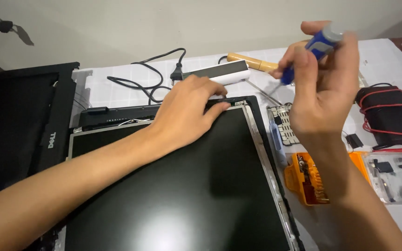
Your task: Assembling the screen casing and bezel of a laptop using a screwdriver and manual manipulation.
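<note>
two hands at the top right corner of a bare laptop screen panel

the left hand (189, 109) lies flat on the laptop screen panel (182, 186), fingers spread and pressing its upper edge near the corner, gripping nothing. the right hand (324, 79) is closed around a blue-handled screwdriver (310, 51), held up just right of that corner; its long axis slopes from the grey cap at upper right down to the thin shaft at lower left, tip pointing toward the panel's corner. the panel rests in the black lid frame (261, 125) on the white table (117, 93), long side running toward the camera. i judge the panel thin, stiff and fragile, best handled by its metal edge rails, not the glass; the screwdriver is light. an orange bit case (298, 179) sits to the right.
</note>
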